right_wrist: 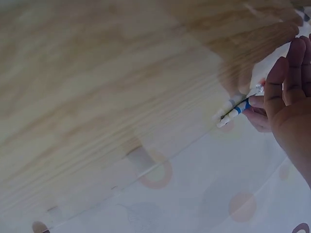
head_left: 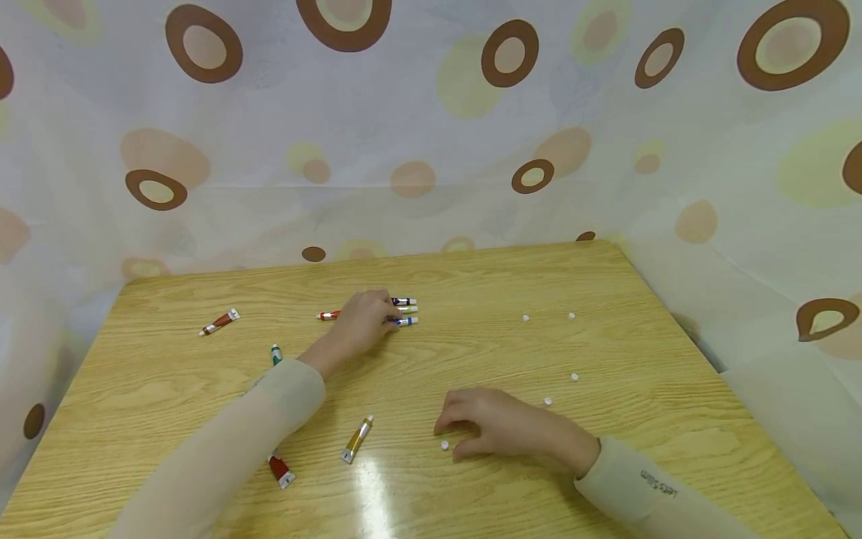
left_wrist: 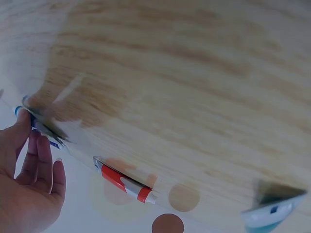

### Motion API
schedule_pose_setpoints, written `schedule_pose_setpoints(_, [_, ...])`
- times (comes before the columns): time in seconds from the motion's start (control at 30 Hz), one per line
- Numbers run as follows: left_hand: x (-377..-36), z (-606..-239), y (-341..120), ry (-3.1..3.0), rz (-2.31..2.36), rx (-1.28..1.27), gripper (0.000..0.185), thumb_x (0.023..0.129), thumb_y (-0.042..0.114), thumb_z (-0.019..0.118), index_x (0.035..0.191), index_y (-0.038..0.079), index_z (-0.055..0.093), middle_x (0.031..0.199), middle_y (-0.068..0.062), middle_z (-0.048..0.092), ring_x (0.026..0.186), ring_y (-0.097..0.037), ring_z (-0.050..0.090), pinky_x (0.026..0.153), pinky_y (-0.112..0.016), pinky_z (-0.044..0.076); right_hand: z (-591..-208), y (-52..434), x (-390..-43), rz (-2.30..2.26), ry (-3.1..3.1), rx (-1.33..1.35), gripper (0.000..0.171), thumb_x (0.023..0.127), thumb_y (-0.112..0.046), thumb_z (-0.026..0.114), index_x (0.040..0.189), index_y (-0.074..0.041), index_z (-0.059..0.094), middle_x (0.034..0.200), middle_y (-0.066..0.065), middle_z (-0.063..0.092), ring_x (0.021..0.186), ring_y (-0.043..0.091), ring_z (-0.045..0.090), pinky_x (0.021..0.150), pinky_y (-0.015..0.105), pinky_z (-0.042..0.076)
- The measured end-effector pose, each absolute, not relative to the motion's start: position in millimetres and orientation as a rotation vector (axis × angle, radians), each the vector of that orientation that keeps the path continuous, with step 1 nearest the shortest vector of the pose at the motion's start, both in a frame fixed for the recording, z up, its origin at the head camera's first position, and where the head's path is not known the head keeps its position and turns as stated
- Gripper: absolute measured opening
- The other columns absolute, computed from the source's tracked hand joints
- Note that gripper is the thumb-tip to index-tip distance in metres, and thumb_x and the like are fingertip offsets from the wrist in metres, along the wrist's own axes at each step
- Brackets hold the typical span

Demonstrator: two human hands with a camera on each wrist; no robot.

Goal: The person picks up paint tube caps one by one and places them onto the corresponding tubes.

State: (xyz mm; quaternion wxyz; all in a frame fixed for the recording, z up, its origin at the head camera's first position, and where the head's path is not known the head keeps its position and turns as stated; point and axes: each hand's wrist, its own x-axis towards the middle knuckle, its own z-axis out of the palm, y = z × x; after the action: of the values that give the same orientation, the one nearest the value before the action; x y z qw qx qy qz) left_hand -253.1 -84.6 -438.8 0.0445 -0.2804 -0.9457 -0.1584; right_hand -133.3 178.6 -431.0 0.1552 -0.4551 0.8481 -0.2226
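My left hand [head_left: 367,318] is at the back middle of the table, its thumb and fingers pinching a blue paint tube [head_left: 408,321]. Just behind it lie a dark purple-blue tube [head_left: 404,302] and a tube with a yellow-green band [head_left: 408,309], all with caps pointing right. A red tube [head_left: 328,316] shows left of this hand; the left wrist view also has this red tube [left_wrist: 124,183]. Over the front middle, my right hand [head_left: 494,423] hovers with loosely bent fingers and holds nothing. A small white cap [head_left: 444,445] lies beside its fingertips.
Toward the left lie a brown tube [head_left: 220,323], a green tube [head_left: 277,354] partly under the left sleeve, a dark red tube [head_left: 279,470] and an ochre tube [head_left: 358,439]. Several white caps [head_left: 575,376] are scattered on the right. A patterned curtain [head_left: 417,135] surrounds the wooden table [head_left: 471,284].
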Motion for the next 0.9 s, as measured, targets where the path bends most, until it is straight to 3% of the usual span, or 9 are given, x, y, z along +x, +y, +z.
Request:
schedule_pose_setpoints(0.3, [-253.2, -444.0, -85.5, -2.838, -0.494, -0.864, 0.015, 0.093, 0.016, 0.077, 0.106, 0.011, 0.082, 0.095, -0.006, 0.071, 0.085, -0.019, 0.068, 0.085, -0.039, 0.058, -432.2, 172.1, -132.8, -0.654, 2.402, -1.329, 0.009, 0.093, -0.019, 0.078, 0.102, -0.018, 0.078, 0.090, -0.008, 0.066, 0.079, -0.005, 0.052, 0.073, 0.011, 0.047])
schedule_pose_setpoints(0.9, [-251.5, -444.0, -78.1, -2.834, -0.484, -0.781, 0.011, 0.095, 0.015, 0.076, 0.098, 0.008, 0.082, 0.093, -0.006, 0.071, 0.084, -0.020, 0.069, 0.086, -0.038, 0.060, -437.4, 172.1, -132.2, -0.650, 2.413, -1.379, 0.003, 0.094, -0.020, 0.077, 0.097, -0.019, 0.077, 0.087, -0.010, 0.066, 0.078, -0.006, 0.053, 0.072, 0.009, 0.047])
